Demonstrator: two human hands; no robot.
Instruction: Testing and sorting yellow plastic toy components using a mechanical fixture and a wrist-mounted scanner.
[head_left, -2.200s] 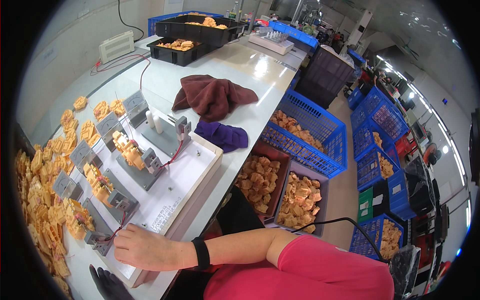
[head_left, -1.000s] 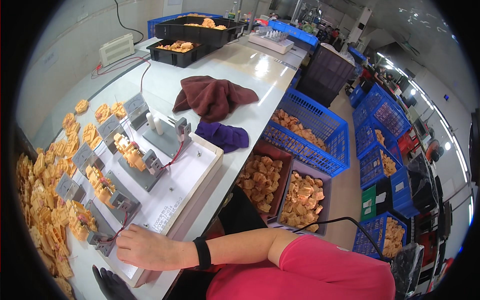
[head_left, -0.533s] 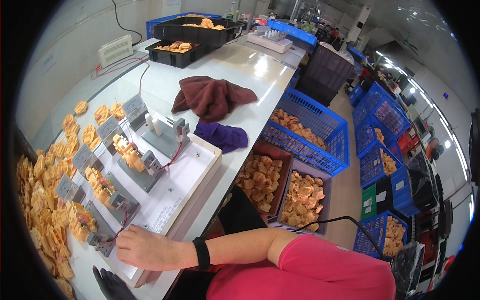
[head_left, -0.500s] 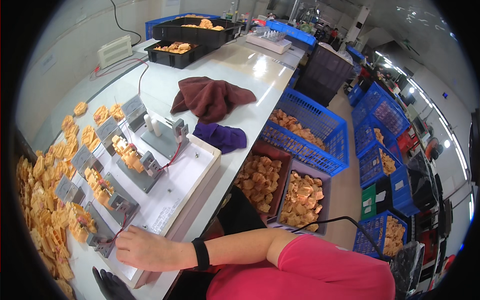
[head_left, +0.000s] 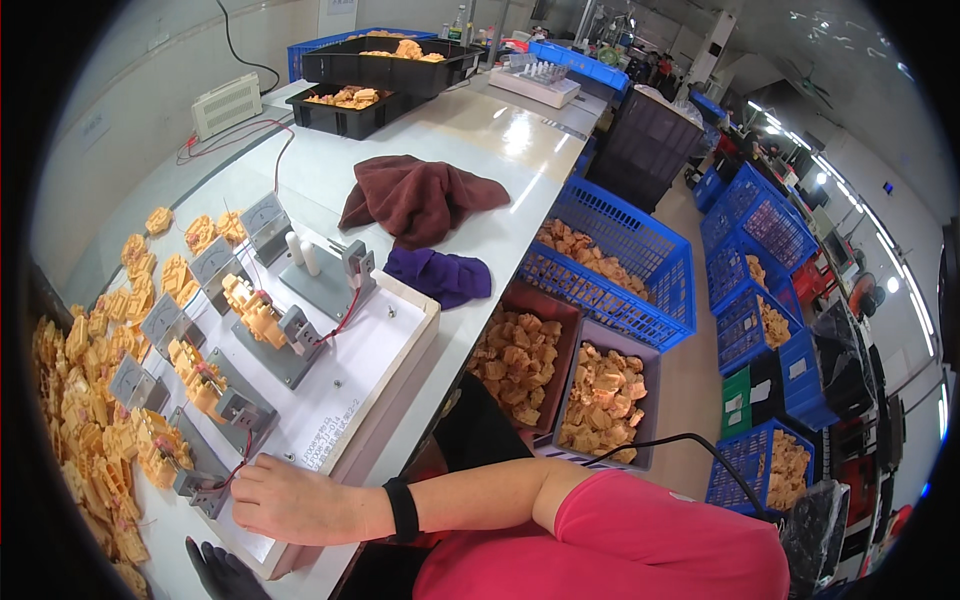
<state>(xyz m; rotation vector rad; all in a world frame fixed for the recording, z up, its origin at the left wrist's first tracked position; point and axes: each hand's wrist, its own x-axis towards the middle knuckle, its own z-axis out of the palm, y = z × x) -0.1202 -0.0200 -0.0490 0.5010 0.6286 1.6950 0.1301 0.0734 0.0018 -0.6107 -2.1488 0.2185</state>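
Note:
My right hand [head_left: 292, 500], with a black band on the wrist, lies on the near corner of a white test board [head_left: 345, 385]. Its fingertips touch the nearest grey clamp fixture [head_left: 200, 483] and a thin red wire [head_left: 240, 462]; whether they pinch anything is hidden. The board carries several grey fixtures with small meters [head_left: 212, 262], some loaded with orange plastic parts [head_left: 252, 312]. A dark-gloved left hand [head_left: 225, 572] shows at the bottom edge, fingers only partly in view. More orange parts [head_left: 85, 400] lie heaped to the left of the board.
A maroon cloth [head_left: 420, 195] and a purple cloth [head_left: 440, 275] lie on the white bench. Black trays [head_left: 385, 60] stand at the far end. Brown bins [head_left: 600, 385] and blue crates [head_left: 620, 265] with orange parts stand along the right.

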